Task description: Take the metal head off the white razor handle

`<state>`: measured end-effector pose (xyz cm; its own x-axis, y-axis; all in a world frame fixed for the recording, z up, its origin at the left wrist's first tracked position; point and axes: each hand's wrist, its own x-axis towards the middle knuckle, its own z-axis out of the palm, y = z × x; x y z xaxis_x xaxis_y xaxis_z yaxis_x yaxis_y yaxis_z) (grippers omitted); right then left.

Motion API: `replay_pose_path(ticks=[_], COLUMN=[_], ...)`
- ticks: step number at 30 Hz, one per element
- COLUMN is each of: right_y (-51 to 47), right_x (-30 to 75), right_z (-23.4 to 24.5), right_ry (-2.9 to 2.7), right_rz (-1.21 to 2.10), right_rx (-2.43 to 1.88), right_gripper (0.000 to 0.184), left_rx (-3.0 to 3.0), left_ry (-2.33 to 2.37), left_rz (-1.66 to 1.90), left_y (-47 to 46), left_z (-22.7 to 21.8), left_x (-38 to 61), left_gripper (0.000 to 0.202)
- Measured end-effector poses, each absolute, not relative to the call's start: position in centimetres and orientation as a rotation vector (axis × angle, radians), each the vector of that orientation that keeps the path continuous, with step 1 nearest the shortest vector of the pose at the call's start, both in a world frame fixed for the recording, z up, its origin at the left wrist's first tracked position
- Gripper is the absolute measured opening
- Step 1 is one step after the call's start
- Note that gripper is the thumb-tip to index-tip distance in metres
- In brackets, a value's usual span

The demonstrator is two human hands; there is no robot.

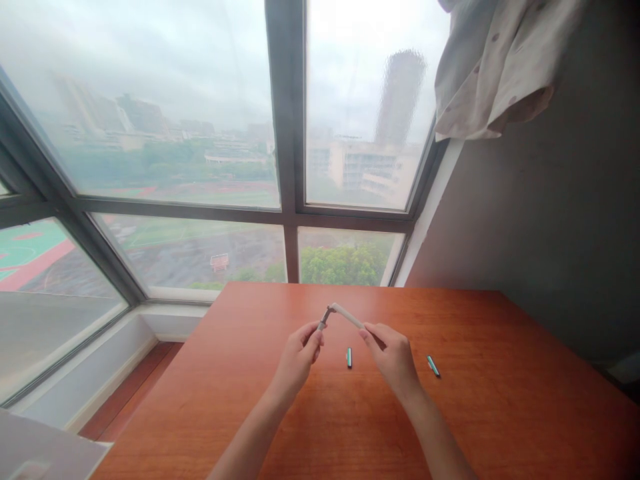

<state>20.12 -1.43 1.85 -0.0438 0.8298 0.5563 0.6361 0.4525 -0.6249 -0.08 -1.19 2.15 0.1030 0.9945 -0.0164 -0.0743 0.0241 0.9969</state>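
Note:
Over the table, my left hand (299,353) is closed around a slim grey razor handle (326,316), its narrow neck pointing up and to the right. My right hand (393,350) pinches a pale, slender stick (349,315), whose exact kind I cannot make out. The stick's far tip meets the end of the razor handle, or lies just in front of it, so the two form a peak. Between my hands, a small dark and teal razor cartridge (349,357) lies on the table. A second razor cartridge (433,366) rests to the right of my right hand.
The reddish-brown wooden table (240,427) reaches to large windows with grey frames (293,220). A pale spotted garment (500,73) hangs at the upper right beside a dark grey wall (540,213). At the left, a low white ledge (115,373) borders the wooden floor.

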Motion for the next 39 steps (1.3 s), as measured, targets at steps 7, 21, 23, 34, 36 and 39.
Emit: replay_pose_path(ticks=[7,21,23,34,36,39], right_y=[-1.34,-1.26,-1.23,-1.36,-1.46,-1.56], right_x=[20.06,20.11,20.13,20.1,20.11,20.17], right_z=[1.41,1.35,1.35,1.61,1.64,1.63], right_ry=[-1.762,-1.762,-1.766,-1.779,-1.782,-1.778], right_rz=[0.263,0.333,0.359,0.406,0.392,0.352], right_rx=[-1.279,-1.29,-1.288,-1.28,-1.293,-1.324], right_gripper=[0.029,0.029,0.029,0.031,0.03,0.029], left_rx=[1.196,1.172,1.171,1.123,1.112,1.112], left_ry=[1.074,1.074,1.072,1.044,1.051,1.053], left_rz=[1.141,1.119,1.115,1.115,1.123,1.133], left_y=[-1.08,-1.04,-1.06,-1.35,-1.44,-1.46], left_z=[1.54,1.54,1.57,1.94,2.1,2.25], left_x=[0.01,0.06,0.1,0.2,0.23,0.24], left_gripper=[0.038,0.036,0.035,0.033,0.033,0.032])
